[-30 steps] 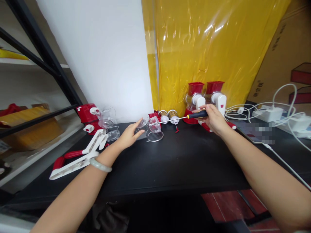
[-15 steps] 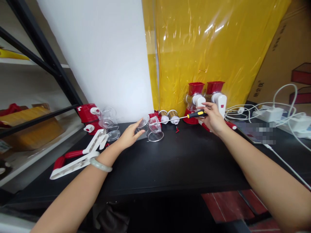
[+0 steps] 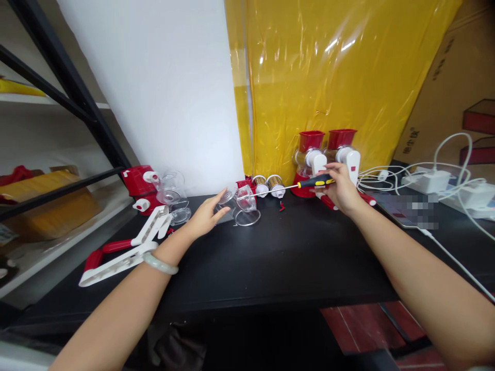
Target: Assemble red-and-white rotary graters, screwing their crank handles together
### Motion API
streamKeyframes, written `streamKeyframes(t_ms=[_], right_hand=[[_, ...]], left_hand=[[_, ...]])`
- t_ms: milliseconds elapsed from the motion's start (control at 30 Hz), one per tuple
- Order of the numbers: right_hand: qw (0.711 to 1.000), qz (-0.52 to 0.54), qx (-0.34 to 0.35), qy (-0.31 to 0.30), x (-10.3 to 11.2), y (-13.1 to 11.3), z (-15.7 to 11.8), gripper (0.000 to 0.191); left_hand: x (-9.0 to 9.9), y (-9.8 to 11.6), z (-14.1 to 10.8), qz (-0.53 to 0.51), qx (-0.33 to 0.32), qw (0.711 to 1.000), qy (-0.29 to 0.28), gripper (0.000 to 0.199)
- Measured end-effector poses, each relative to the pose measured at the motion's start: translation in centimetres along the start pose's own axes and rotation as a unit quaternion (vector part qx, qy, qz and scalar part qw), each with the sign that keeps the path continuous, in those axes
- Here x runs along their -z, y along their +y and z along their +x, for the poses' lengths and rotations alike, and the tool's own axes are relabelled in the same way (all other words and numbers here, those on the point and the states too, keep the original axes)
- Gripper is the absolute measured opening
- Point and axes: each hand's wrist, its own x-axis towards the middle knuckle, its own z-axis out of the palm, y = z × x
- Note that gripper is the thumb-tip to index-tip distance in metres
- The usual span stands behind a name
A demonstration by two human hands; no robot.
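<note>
Black-yellow screwdriver [image 3: 314, 182] is clasped by right hand [image 3: 343, 190]; whether left hand [image 3: 204, 216] grips is unclear.

Can see white cables [image 3: 365, 178] tangled near chargers [image 3: 434, 181], a cardboard box [image 3: 436, 103] behind, and yellow sheeting [image 3: 348, 93] beside a white panel [image 3: 162, 103].

The black tabletop [image 3: 294, 263] carries two red-and-white graters [image 3: 311, 140], two metal drums [image 3: 276, 183] and, beside the drums, a clear plastic part [image 3: 246, 205]. White, red-handled cranks [image 3: 119, 264] lie at left, a tablet [image 3: 394, 207] at right.
</note>
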Motion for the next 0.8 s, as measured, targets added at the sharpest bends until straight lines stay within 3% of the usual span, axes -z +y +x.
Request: streamKeyframes(t_ms=[100,300,400,500,700,800], right_hand=[[0.998,0.043,0.032,-0.017,-0.25,-0.03,-0.06,0.042],[0.994,-0.112,0.005,-0.009,0.23,-0.08,-0.17,0.028],[1.0,-0.002,-0.01,0.003,0.23,-0.15,0.04,0.028],[0.997,0.07,0.016,-0.003,0.09,-0.1,0.2,0.044],[0.997,-0.066,0.024,0.012,-0.2,0.33,-0.13,0.031],[0.997,-0.064,0.041,0.007,-0.38,0.24,-0.35,0.027]], left_hand=[[-0.02,-0.01,-0.01,-0.006,0.003,1.0,-0.001,0.073],[-0.1,-0.09,0.01,-0.002,-0.003,1.0,0.001,0.073],[-0.17,-0.23,0.02,-0.008,-0.002,1.0,0.001,0.072],[-0.19,-0.28,0.02,-0.015,-0.001,1.0,0.0,0.072],[-0.11,0.01,0.04,-0.012,0.0,1.0,0.001,0.072],[-0.11,0.12,0.08,-0.009,-0.001,1.0,0.003,0.072]])
